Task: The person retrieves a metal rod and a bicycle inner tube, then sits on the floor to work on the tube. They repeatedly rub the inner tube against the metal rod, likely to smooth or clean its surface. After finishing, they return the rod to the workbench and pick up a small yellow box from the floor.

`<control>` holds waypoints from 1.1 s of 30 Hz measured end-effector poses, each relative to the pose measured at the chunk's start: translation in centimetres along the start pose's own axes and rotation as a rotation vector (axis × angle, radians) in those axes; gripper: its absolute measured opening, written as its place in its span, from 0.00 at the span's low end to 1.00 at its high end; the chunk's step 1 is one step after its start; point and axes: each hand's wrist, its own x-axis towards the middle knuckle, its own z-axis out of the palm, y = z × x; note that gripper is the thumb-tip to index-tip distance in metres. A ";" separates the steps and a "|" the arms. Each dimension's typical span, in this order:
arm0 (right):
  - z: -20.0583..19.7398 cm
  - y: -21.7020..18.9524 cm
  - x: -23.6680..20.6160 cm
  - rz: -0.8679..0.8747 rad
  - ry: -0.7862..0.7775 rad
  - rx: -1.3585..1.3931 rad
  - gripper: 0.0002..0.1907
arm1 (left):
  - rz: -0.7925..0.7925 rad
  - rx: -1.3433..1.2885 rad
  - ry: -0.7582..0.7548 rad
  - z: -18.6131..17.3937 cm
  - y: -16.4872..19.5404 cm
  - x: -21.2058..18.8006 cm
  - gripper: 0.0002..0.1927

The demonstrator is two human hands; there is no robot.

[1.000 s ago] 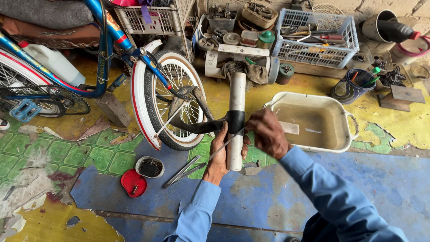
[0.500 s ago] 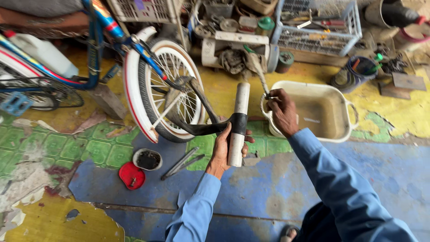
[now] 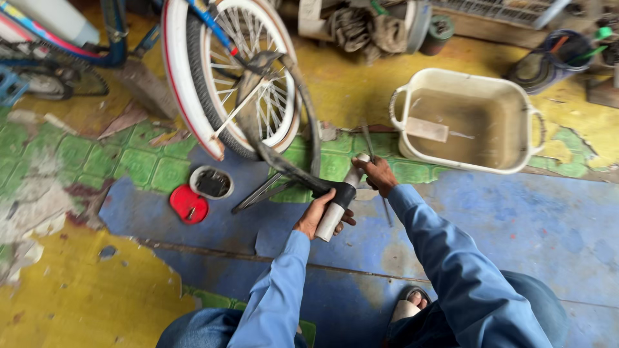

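The bicycle wheel (image 3: 229, 77) stands just ahead of you, and from it the black inner tube (image 3: 277, 151) droops, limp and floppy, over the pale pipe (image 3: 335, 212) on the floor. Your left hand (image 3: 320, 214) wraps both, fingers closed; hold the rubber there. Your right hand (image 3: 379, 174) pinches a thin metal tool (image 3: 369, 145) shut.

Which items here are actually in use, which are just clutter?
In use: left hand pressing black rubber inner tube onto grey plastic pipe; right hand gripping thin metal tool.

Lying about: cream plastic tub, red round lid, small open tin, white-walled bicycle wheel.
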 end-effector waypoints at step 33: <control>-7.0 -8.2 -0.3 -0.622 0.992 -0.144 0.28 | 0.803 -0.031 0.615 4.2 0.4 0.5 0.20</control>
